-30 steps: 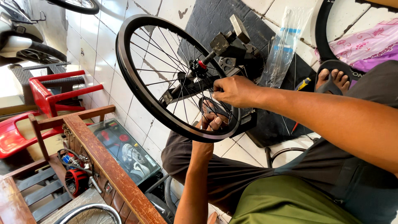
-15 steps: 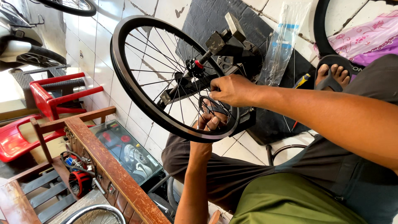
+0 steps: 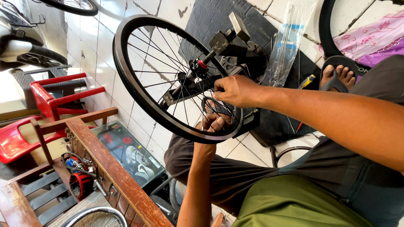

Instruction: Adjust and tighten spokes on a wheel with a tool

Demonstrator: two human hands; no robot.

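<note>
Chairs of red plastic [image 3: 50,101] stand well to the left of the bicycle wheel [image 3: 168,75], and a wooden-framed glass case [image 3: 126,151] lies below and left of it. The wheel itself sits upright with its hub [image 3: 198,67] clamped in a metal truing stand [image 3: 231,42], probably so the rim can spin free. At the wheel's lower rim the left hand [image 3: 212,124] reaches up from beneath, fingers curled against the rim and spokes, seemingly to steady it. Just above, the right hand [image 3: 235,90] pinches closed on something among the spokes; what it grips cannot be told. Right of the wheel lie a clear plastic bag [image 3: 288,42] and a sandalled foot [image 3: 338,75].
</note>
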